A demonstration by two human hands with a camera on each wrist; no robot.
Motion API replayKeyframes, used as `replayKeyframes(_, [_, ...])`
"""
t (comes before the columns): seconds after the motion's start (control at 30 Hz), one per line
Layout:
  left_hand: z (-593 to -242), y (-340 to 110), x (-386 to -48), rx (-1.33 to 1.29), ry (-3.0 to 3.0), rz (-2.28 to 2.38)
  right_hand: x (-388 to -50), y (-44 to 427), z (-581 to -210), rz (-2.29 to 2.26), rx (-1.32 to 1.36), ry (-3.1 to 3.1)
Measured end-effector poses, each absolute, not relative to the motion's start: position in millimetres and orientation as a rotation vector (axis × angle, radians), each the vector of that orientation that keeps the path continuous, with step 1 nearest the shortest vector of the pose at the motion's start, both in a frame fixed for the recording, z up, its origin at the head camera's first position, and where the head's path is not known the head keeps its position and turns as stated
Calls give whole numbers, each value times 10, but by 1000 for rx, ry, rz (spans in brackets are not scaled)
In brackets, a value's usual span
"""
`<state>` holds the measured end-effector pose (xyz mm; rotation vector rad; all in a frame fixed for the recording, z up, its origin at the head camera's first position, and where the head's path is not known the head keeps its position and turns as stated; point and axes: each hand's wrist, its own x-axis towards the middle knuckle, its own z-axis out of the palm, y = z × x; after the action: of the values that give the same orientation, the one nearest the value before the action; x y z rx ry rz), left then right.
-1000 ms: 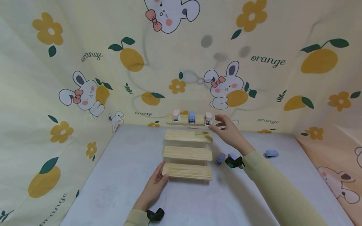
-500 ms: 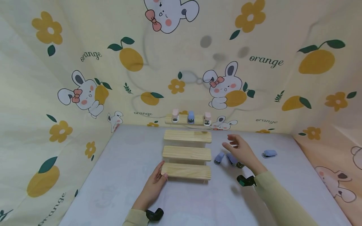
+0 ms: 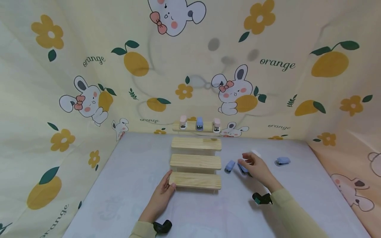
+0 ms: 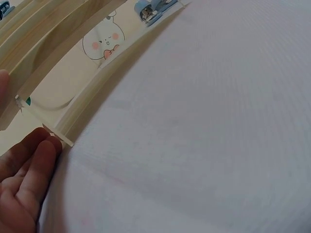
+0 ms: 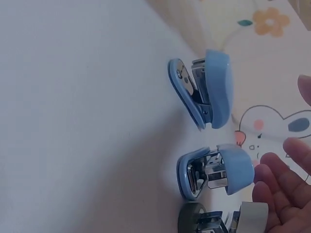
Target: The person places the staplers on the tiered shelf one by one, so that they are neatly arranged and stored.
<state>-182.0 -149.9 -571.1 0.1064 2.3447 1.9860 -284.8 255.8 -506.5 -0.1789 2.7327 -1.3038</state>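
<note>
My left hand (image 3: pixel 159 201) holds the left end of the lowest step of a tiered wooden shelf (image 3: pixel 194 180); in the left wrist view its fingers (image 4: pixel 41 160) lie by a thin end support. My right hand (image 3: pixel 257 168), fingers loosely bent, hovers over the staplers right of the shelf, nothing in its grasp. Beneath it a blue stapler (image 3: pixel 242 169) is partly covered, with another blue stapler (image 3: pixel 229 166) to its left. The right wrist view also shows a whitish stapler (image 5: pixel 252 216) with a dark base close to the fingers.
Along the top step stand a pink stapler (image 3: pixel 183 122), a blue stapler (image 3: pixel 199 123) and a second pink stapler (image 3: pixel 216 125). Farther right on the white tabletop (image 3: pixel 119 185) lies one more blue stapler (image 3: pixel 282 161). A printed cloth (image 3: pixel 166 82) rises behind and at both sides.
My right hand has come away from the right-hand pink stapler on the top step, moving down and right to the staplers on the table. My left hand stays at the shelf.
</note>
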Motion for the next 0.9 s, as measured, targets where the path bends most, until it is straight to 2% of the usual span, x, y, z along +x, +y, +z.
replayKeyframes(0.5, [-5709, -1508, -1825, 89, 2353, 1995, -2900, 2509, -5094, -1043, -293, 2810])
replayKeyframes(0.9, [-5735, -1506, -1830, 69, 2339, 1968, -3032, 2582, -4990, -792, -325, 2615])
